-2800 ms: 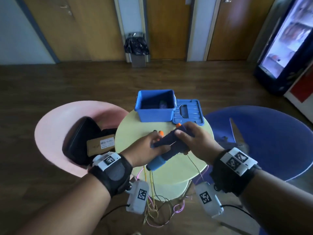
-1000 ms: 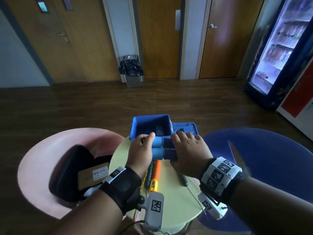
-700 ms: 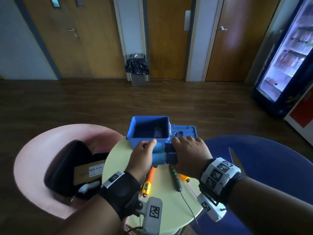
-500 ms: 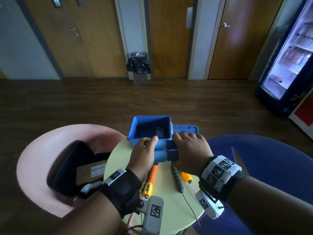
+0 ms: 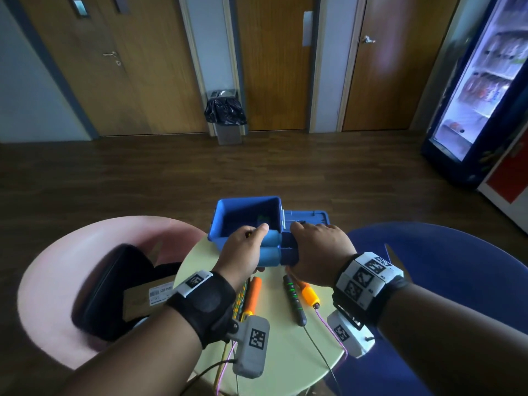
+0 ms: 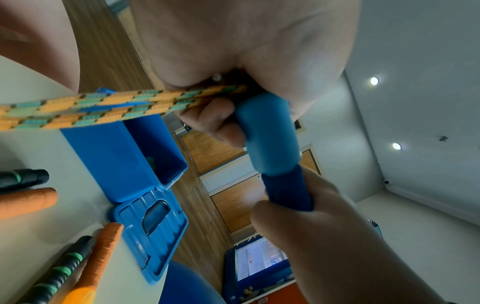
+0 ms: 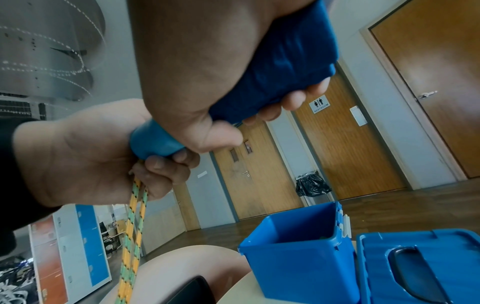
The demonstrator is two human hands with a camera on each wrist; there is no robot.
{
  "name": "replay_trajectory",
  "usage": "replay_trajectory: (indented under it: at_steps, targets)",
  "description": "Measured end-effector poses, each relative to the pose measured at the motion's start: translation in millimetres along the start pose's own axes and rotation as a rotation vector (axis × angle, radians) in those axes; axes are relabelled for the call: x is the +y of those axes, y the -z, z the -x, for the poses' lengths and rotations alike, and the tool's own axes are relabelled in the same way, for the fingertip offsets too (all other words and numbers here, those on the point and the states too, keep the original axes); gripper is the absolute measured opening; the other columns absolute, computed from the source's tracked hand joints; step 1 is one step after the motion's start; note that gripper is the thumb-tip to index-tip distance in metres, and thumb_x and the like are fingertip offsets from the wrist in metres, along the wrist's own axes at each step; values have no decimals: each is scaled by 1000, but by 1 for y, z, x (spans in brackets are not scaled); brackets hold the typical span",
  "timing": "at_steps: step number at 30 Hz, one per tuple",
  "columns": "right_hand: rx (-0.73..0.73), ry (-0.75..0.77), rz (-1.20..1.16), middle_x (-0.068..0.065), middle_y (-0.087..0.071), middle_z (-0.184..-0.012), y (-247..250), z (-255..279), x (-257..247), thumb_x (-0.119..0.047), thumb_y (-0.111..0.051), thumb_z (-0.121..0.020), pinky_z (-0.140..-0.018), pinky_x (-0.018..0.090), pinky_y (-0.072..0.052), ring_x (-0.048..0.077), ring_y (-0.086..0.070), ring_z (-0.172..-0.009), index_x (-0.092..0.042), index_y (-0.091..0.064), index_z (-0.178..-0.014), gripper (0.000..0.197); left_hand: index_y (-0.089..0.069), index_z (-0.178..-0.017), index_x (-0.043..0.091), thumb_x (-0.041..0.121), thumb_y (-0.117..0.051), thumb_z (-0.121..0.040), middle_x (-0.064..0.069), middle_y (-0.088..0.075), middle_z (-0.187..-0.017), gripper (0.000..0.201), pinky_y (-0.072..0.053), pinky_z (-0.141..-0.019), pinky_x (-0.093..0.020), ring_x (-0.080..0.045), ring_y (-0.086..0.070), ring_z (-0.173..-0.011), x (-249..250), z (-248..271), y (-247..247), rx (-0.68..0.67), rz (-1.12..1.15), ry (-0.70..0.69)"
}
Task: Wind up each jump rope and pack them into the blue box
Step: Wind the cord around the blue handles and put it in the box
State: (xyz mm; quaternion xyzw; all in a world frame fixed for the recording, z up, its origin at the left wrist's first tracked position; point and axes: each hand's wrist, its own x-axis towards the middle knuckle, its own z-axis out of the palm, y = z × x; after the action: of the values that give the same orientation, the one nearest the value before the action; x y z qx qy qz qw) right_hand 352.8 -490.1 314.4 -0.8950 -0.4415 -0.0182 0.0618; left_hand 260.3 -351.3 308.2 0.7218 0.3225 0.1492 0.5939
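While the blue box (image 5: 228, 224) stands open just beyond the fingertips, the blue handles (image 5: 270, 250) are gripped.
L. hand (image 5: 243, 252) is curled round light-blue ends & braided rope (image 6: 103, 107); r. hand (image 5: 317, 252) is closed round the dark wrapped part, above the table (image 5: 285, 352).

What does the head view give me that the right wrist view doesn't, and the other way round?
Head only: the round table with orange handles and a black-green handle lying on it, and the pink chair.
Right wrist only: the yellow-green cord hanging from the left hand, and the restroom sign.
Both: left hand and right hand gripping the blue handles near the open blue box, its lid lying beside it.
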Motion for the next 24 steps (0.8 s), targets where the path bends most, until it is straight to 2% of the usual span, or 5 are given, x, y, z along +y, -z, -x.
replay_trajectory:
  at_steps: [7,12,17,20,24]
  targets:
    - [7,-21,-26,-8,-62,-87,-8,8,12,-52,-56,-73,-71,30,-41,20,-61,-79,-29,-47,-98,35,-65,-94,5,39,-59,-95,-10,-63,-83,35,-55,-57,-37,-25,-65,-64,2,6,-11,-28,-16,1]
    - [-132,-216,-234,-11,-62,-84,-5,19,25,-48,-58,-68,-69,30,-53,16,-62,-76,-30,-52,-96,34,-61,-69,14,58,-42,-99,-8,-54,-57,56,-32,-44,-26,-16,-46,-41,0,6,-1,-158,-1,-44]
    - [-248,-392,-1395,11,-42,-60,17,38,25,-15,-56,-60,-40,20,-29,18,-37,-43,-4,-49,-85,28,-64,-73,18,64,-45,-83,6,-30,-49,51,-22,-48,-27,-12,-27,-43,-4,7,3,-157,31,-306]
    - [-187,-402,-2002,11,-37,-67,20,41,22,-13,-51,-57,-49,25,-33,22,-35,-52,-6,-49,-91,35,-57,-66,15,64,-48,-81,6,-28,-50,53,-23,-47,-24,-11,-25,-46,0,17,-8,-232,33,-344]
    - [-236,-292,-2323,6,-37,-70,20,45,19,-18,-50,-60,-56,31,-39,20,-33,-57,-11,-54,-109,50,-59,-67,9,59,-50,-82,-3,-40,-55,52,-27,-50,-25,-10,-29,-46,7,27,-26,-348,-64,-254]
